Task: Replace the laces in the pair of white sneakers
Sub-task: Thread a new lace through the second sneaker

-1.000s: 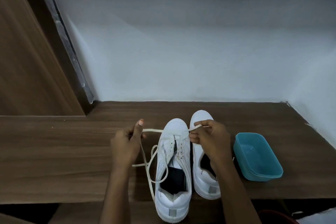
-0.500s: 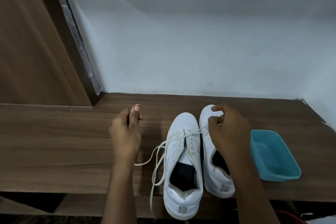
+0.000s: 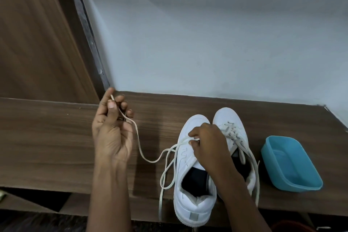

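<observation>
Pale grey wall behind a brown wood-grain counter point(image 3: 56, 147); white low-top sneakers point(image 3: 194, 209) side by side at 5 o'clock. At 9 o'clock, left hand point(image 3: 111, 133) pinching the tip of a limp off-white flat lace point(image 3: 139, 149); right hand point(image 3: 209, 147) pinching it at the eyelets. Probably soft, light, slippery: best held by the tip. Blue plastic tub point(image 3: 299, 187) at 4 o'clock, apparently empty.

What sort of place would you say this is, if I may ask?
Likely a room at home: a wood-laminate ledge against a plain painted wall, with a wooden panel beside it.
</observation>
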